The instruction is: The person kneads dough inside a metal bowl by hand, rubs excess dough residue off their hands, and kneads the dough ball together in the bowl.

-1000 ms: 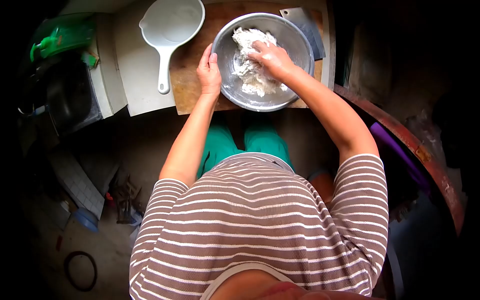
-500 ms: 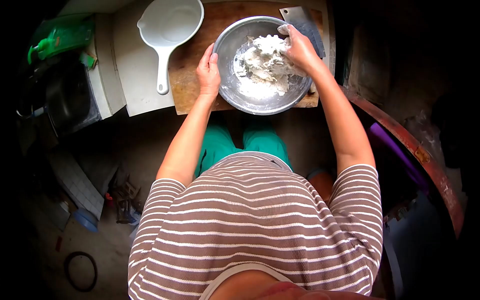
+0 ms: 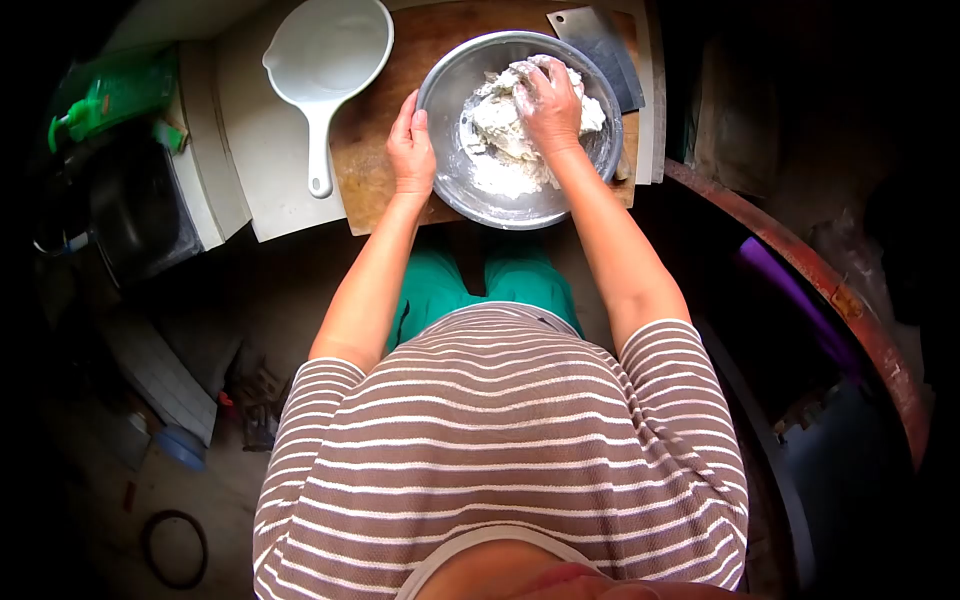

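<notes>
A round metal bowl (image 3: 450, 170) holds a shaggy white dough (image 3: 500, 125) with loose flour below it. My left hand (image 3: 410, 150) grips the bowl's left rim, thumb up and fingers along the outside. Inside the bowl, my right hand (image 3: 550, 105) presses on the upper right part of the dough, its fingers curled into it and dusted white. The bowl rests on a brown wooden board (image 3: 365, 180). Behind its right rim a wide metal blade (image 3: 600, 55) lies on the board.
A white ladle-like pan (image 3: 330, 55) with a handle lies left of the bowl. Farther left are a dark sink (image 3: 140, 210) and a green pump bottle (image 3: 90, 115). A red curved edge (image 3: 810, 265) runs along the right.
My right hand went from the dough to the bowl's upper right side, then back onto the dough, which is more gathered now. My left hand stayed on the rim.
</notes>
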The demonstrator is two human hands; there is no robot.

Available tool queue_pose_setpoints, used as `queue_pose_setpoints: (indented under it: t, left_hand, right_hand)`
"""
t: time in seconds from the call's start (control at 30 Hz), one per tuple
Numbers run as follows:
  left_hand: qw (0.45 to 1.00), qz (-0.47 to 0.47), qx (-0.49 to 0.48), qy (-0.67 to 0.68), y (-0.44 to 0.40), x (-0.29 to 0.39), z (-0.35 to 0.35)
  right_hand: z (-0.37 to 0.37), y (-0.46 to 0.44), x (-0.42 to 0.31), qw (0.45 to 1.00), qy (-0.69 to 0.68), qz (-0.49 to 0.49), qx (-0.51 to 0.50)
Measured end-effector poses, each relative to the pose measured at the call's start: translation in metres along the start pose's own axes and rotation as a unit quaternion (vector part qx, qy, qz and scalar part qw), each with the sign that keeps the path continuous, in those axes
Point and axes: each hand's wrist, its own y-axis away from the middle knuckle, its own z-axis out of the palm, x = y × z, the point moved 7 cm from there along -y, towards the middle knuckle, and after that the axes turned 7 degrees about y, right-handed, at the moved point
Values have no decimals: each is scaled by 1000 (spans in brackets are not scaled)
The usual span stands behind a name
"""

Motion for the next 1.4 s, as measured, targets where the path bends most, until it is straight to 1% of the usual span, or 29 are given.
queue_pose_setpoints:
  t: [0.1,0.13,0.17,0.23,0.3,0.33,0.37,0.43,0.47,0.53,0.57,0.63,0.7,0.77,0.8,0.87,0.9,0.93,1.03,1.07,1.1,1.13,1.17,1.2,1.27,1.33,1.37,1.4]
  left_hand:
    - [1000,-6,-2,4,1,3,-1]
    - [1000,-16,-4,5,0,2,-1]
    - [1000,-14,-5,5,-2,2,0]
    - [1000,-3,-10,24,0,0,-1]
    - [1000,-2,-8,-1,0,1,-2]
    - [1000,1,-9,-25,0,2,-1]
    - [1000,-1,-10,-25,-1,2,-1]
    - [998,44,-13,-41,-2,3,-1]
    - [998,43,-14,-43,-2,1,-2]
    - [990,91,-22,-105,-2,8,-2]
    - [990,90,-24,-106,-5,8,-1]
    - [976,152,-31,-154,-6,15,0]
    - [976,142,-34,-163,-6,16,0]
    - [975,133,-36,-172,-7,20,0]
    - [979,113,-44,-167,-7,19,0]
    - [982,89,-52,-160,-7,18,0]
    - [983,88,-48,-153,-9,16,0]
    - [984,89,-43,-147,-9,15,-1]
    - [985,97,-36,-140,-10,14,-2]
    - [985,98,-37,-140,-10,14,-2]
    - [990,73,-33,-115,-11,9,-2]
    - [994,47,-28,-91,-11,5,-3]
    - [994,50,-30,-90,-14,5,-2]
    - [997,42,-29,-60,-16,3,-1]
    - [999,12,-32,-15,-20,-2,-1]
    - [998,17,-42,-32,-23,4,1]
    - [997,20,-51,-48,-25,7,4]
    - [996,60,-38,-57,-30,12,3]
  right_hand:
    - [2,-6,-1,999,-37,-14,28]
    - [-13,-4,-8,997,-47,-32,53]
    - [-27,2,-13,997,-47,-32,55]
    - [-54,24,-20,998,2,-20,57]
    - [-66,45,-7,994,-11,90,55]
    - [-64,51,5,986,-72,146,45]
    - [-60,51,6,986,-71,147,44]
    - [-49,48,14,971,-103,203,79]
    - [-39,40,16,973,-86,197,85]
    - [-17,34,18,969,-90,220,72]
    - [-5,29,21,965,-94,237,61]
    - [20,19,21,956,-150,248,47]
    - [35,6,1,970,-87,226,12]
    - [42,2,-17,985,-33,166,28]
    - [45,3,-21,985,-33,167,25]
    - [46,3,-36,994,51,97,25]
    - [46,3,-38,994,54,97,22]
    - [46,2,-47,998,34,55,20]
    - [44,-1,-72,998,-8,-13,-54]
    - [41,-1,-78,997,-29,-43,-52]
    - [39,0,-82,995,-50,-71,-51]
    - [37,3,-82,995,-50,-70,-50]
    - [39,7,-89,988,-53,-119,-86]
    - [39,12,-96,977,-56,-167,-121]
    - [32,25,-103,956,-65,-234,-165]
    - [26,41,-106,926,-67,-316,-194]
    - [22,48,-107,913,-75,-358,-182]
    - [21,54,-110,894,-88,-373,-232]
